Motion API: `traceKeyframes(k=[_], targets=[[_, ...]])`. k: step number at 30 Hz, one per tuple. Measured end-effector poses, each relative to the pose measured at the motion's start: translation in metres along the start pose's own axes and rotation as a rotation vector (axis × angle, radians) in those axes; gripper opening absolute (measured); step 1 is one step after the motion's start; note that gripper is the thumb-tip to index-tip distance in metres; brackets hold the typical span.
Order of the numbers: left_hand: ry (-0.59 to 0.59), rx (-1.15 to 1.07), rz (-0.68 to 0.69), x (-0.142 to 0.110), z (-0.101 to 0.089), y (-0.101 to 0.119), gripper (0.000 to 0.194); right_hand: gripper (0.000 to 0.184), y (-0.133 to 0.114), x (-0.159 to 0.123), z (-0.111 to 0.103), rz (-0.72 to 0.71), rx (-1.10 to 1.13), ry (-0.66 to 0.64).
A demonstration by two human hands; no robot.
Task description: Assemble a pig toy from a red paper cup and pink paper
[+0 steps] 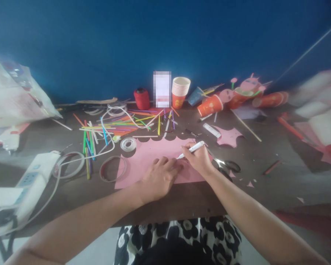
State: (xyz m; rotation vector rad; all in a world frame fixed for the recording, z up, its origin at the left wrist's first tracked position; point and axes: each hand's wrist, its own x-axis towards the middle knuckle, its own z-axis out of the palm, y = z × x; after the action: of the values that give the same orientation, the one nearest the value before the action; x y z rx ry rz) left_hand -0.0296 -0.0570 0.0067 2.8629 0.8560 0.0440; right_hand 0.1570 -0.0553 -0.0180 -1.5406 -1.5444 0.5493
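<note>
A sheet of pink paper [149, 151] with a scalloped far edge lies on the table in front of me. My left hand [161, 175] rests on it, palm down, with bent fingers slightly apart; what lies under the palm is hidden. A white marker [194, 148] is gripped in my right hand [200, 158], its tip pointing left, close to the left fingers at the paper. Right of that hand, scissors [231, 165] with black handles lie partly behind my wrist. A cut pink paper shape [230, 137] and a white tube-like stick [212, 130] are just beyond.
Rolls of tape [113, 168] and coloured sticks [121, 125] spread over the left side, near a white power strip [35, 184] with a trailing cable. Stacked paper cups [180, 92], a red thread spool [141, 98] and decorated cups [211, 105] line the back. Pink scraps [250, 184] lie at right.
</note>
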Motion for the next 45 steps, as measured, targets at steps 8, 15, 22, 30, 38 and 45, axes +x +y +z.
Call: traceKeyframes(k=[8, 15, 22, 30, 38, 45], targets=[[0.004, -0.020, -0.006, 0.000, 0.000, 0.000, 0.039, 0.037, 0.000, 0.000, -0.001, 0.010, 0.025, 0.010], [0.002, -0.017, 0.001, 0.000, 0.000, 0.001, 0.039, 0.033, 0.003, 0.000, 0.001, 0.018, 0.018, 0.048], [0.001, -0.002, 0.006, 0.000, 0.001, -0.001, 0.039, 0.032, 0.003, 0.000, 0.001, 0.030, 0.021, 0.057], [0.006, -0.005, 0.003, 0.000, 0.000, 0.000, 0.040, 0.032, 0.001, 0.001, 0.002, 0.028, 0.017, 0.061], [0.039, -0.079, -0.005, 0.000, 0.002, -0.003, 0.038, 0.035, -0.003, -0.002, -0.006, 0.038, 0.178, 0.209], [0.065, -0.228, -0.025, 0.004, 0.005, -0.011, 0.035, 0.038, -0.003, 0.001, -0.009, 0.084, 0.266, 0.202]])
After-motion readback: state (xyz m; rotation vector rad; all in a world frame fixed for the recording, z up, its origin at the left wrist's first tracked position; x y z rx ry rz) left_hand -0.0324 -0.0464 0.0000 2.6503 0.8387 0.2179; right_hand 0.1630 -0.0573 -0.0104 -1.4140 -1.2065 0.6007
